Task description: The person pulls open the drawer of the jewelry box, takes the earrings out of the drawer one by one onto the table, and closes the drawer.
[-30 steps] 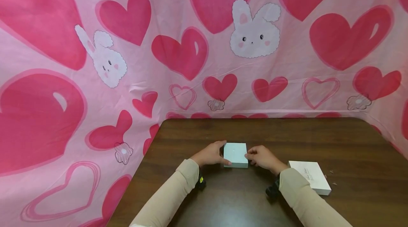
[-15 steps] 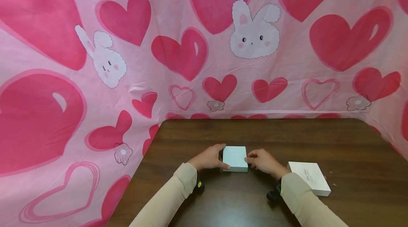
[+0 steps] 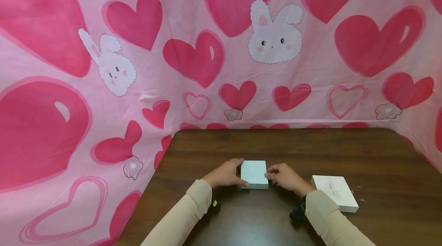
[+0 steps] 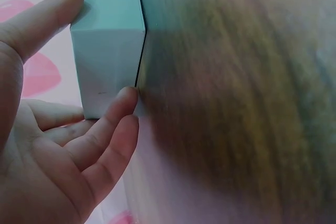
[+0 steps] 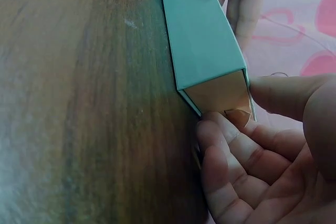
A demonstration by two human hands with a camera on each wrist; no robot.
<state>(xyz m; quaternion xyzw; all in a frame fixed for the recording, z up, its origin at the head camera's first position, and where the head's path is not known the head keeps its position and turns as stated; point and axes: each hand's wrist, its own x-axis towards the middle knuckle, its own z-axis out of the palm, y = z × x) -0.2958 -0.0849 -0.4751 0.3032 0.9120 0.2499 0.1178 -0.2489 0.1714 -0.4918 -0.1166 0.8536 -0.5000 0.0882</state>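
A flat, square mint-green box [image 3: 253, 173] lies on the brown wooden table between the two hands. My left hand [image 3: 226, 172] grips its left side, thumb at the near corner and a finger at the far one; in the left wrist view its other fingertips touch the pale end wall [image 4: 107, 72]. At the opposite end, my right hand [image 3: 284, 177] pinches the box's edge. The right wrist view shows a tan inner end panel [image 5: 220, 92] with a small notch or flap, thumb on one side and fingertips at the other.
A white box [image 3: 338, 192] with dark script on its lid lies to the right, beside the right forearm. Small scraps [image 3: 360, 187] are next to it. A pink cloth [image 3: 193, 15] with hearts and rabbits hangs behind the table [image 3: 293, 144].
Both hands and the mint-green box have shifted slightly toward the person. The hold of each hand on the box looks the same, and the white box stays in place.
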